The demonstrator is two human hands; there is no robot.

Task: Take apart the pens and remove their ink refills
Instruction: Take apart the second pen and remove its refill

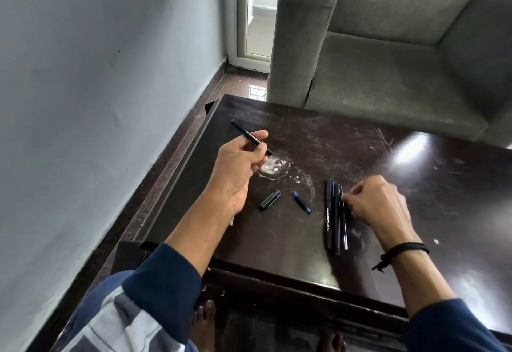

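My left hand (240,164) grips a black pen barrel (243,132) with white lettering, held above the dark table (304,246) and pointing up to the left. My right hand (378,202) rests on the table with its fingertips pinched on a thin ink refill (344,228). Just left of the refill, two black pens (329,218) lie side by side. A black pen cap with a blue end (270,199) and a small blue and black tip piece (302,202) lie loose between my hands.
A grey sofa (401,46) stands behind the table. A grey wall (97,88) runs along the left, with a strip of brown floor beside the table's left edge. A scuffed pale ring marks the tabletop under my left hand. Bare feet show below the table's front edge.
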